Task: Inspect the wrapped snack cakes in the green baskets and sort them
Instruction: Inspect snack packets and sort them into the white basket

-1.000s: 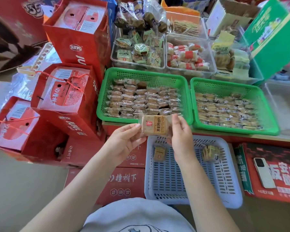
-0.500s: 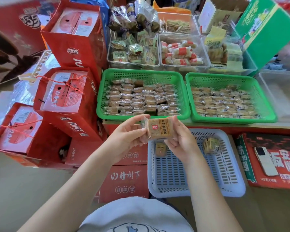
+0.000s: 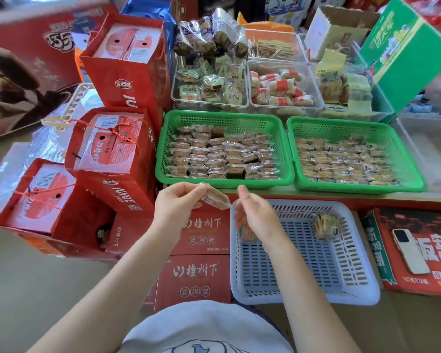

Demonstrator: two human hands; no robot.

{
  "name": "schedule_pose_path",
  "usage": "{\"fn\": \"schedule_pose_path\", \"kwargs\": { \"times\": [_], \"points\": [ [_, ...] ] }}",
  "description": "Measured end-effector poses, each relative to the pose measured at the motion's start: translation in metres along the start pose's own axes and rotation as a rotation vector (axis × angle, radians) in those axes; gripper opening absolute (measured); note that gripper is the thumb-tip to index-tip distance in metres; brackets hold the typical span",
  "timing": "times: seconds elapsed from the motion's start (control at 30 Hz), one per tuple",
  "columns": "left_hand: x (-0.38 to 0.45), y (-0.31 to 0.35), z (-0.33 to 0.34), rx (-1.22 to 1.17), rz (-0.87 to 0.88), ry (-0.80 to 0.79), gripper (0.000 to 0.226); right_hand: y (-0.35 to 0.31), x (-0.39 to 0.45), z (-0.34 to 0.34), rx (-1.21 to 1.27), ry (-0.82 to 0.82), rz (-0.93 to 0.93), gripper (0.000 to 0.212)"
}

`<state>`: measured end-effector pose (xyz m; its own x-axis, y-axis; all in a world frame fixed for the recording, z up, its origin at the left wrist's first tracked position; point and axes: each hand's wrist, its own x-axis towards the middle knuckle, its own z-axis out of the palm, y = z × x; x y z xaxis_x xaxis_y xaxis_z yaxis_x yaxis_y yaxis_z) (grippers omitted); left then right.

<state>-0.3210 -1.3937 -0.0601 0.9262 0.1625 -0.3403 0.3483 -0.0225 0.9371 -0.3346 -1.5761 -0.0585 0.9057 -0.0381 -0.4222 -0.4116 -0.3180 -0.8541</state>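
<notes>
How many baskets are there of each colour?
Green baskets: 2, the left green basket and the right green basket, both holding wrapped cakes.
White baskets: 1, the white basket in front, lower down.
Total: 3 baskets.

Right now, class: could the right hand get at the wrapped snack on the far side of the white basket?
Probably yes: the right hand is empty, and the snack lies uncovered in the white basket.
</notes>
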Motion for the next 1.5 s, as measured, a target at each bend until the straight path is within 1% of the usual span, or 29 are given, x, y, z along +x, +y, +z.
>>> {"fn": "schedule_pose_path", "kwargs": {
  "times": [0.03,0.07,0.13,0.23,0.3,0.33,0.37,0.4,0.47,0.5,0.53,0.57,0.63,0.7,0.73,0.8,0.83,0.87,0.9,0.93,0.97,1.03,1.1,1.17,1.23,1.3,1.37,1.43,1.5],
  "points": [
    [0.0,0.0,0.0,-0.002,0.012,0.014,0.02,-0.004,-0.002,0.004,-0.094,-0.052,-0.052,0.056],
    [0.0,0.0,0.001,0.005,0.028,0.023,0.02,-0.007,-0.003,0.008,-0.173,-0.055,-0.103,0.053],
    [-0.001,0.0,0.004,0.064,0.084,0.05,0.02,-0.009,0.002,0.013,-0.29,0.032,-0.202,0.043],
    [0.002,-0.002,0.006,0.308,0.25,0.09,0.023,-0.009,0.008,0.016,-0.488,0.199,-0.357,0.039],
    [0.007,-0.004,0.006,0.34,0.341,0.027,0.023,-0.009,0.012,0.012,-0.507,0.262,-0.447,0.037],
    [0.01,-0.003,0.006,0.315,0.364,-0.037,0.021,-0.01,0.016,0.009,-0.436,0.245,-0.449,0.036],
    [0.013,0.0,0.006,0.29,0.365,-0.115,0.02,-0.013,0.02,0.004,-0.326,0.197,-0.407,0.036],
    [0.017,0.003,0.006,0.268,0.338,-0.202,0.026,-0.016,0.023,-0.001,-0.2,0.134,-0.34,0.036],
    [0.027,0.01,0.008,0.183,0.231,-0.363,0.045,-0.021,0.03,-0.011,0.064,0.019,-0.211,0.034],
    [0.034,0.013,0.01,0.12,0.176,-0.398,0.046,-0.024,0.035,-0.016,0.171,-0.021,-0.158,0.034],
    [0.041,0.014,0.012,0.056,0.132,-0.398,0.045,-0.026,0.041,-0.019,0.228,-0.041,-0.115,0.035],
    [0.049,0.015,0.014,-0.006,0.095,-0.376,0.044,-0.028,0.047,-0.022,0.238,-0.042,-0.078,0.035],
    [0.062,0.013,0.02,-0.096,0.038,-0.322,0.049,-0.03,0.062,-0.027,0.16,0.004,-0.021,0.031],
    [0.074,0.011,0.026,-0.104,0.013,-0.3,0.051,-0.029,0.077,-0.033,0.054,0.041,-0.02,0.026],
    [0.081,0.008,0.029,-0.078,0.005,-0.297,0.051,-0.028,0.083,-0.036,0.03,0.019,-0.037,0.027],
    [0.096,0.004,0.035,0.002,0.011,-0.301,0.048,-0.027,0.096,-0.04,-0.006,-0.059,-0.091,0.03],
    [0.104,0.0,0.038,0.029,0.019,-0.292,0.043,-0.026,0.102,-0.04,-0.021,-0.07,-0.107,0.023],
    [0.114,-0.006,0.042,0.052,0.033,-0.26,0.037,-0.026,0.11,-0.04,-0.041,-0.048,-0.108,0.016],
    [0.123,-0.011,0.047,0.084,0.056,-0.211,0.033,-0.025,0.119,-0.039,-0.055,-0.004,-0.099,0.012],
    [0.132,-0.017,0.051,0.139,0.084,-0.157,0.032,-0.025,0.129,-0.038,-0.053,0.045,-0.081,0.014],
    [0.141,-0.023,0.054,0.239,0.115,-0.112,0.034,-0.024,0.14,-0.037,-0.035,0.092,-0.058,0.019],
    [0.164,-0.041,0.057,0.592,0.222,-0.072,0.042,-0.026,0.164,-0.037,-0.003,0.185,-0.011,0.024],
    [0.181,-0.06,0.057,0.932,0.269,-0.131,0.052,-0.027,0.192,-0.037,-0.006,0.272,0.012,0.022],
    [0.192,-0.074,0.059,1.115,0.231,-0.184,0.058,-0.032,0.219,-0.038,-0.033,0.339,0.003,0.021],
    [0.197,-0.079,0.062,1.188,0.208,-0.177,0.063,-0.038,0.244,-0.036,-0.062,0.405,-0.039,0.021],
    [0.201,-0.079,0.065,1.246,0.228,-0.181,0.069,-0.043,0.269,-0.031,-0.103,0.444,-0.103,0.023],
    [0.21,-0.079,0.065,1.315,0.297,-0.259,0.071,-0.046,0.292,-0.024,-0.185,0.486,-0.162,0.026],
    [0.216,-0.079,0.065,1.312,0.318,-0.336,0.073,-0.044,0.316,-0.02,-0.355,0.485,-0.225,0.027],
    [0.221,-0.081,0.065,1.308,0.297,-0.356,0.075,-0.039,0.334,-0.017,-0.62,0.423,-0.272,0.026]
  ]
}}
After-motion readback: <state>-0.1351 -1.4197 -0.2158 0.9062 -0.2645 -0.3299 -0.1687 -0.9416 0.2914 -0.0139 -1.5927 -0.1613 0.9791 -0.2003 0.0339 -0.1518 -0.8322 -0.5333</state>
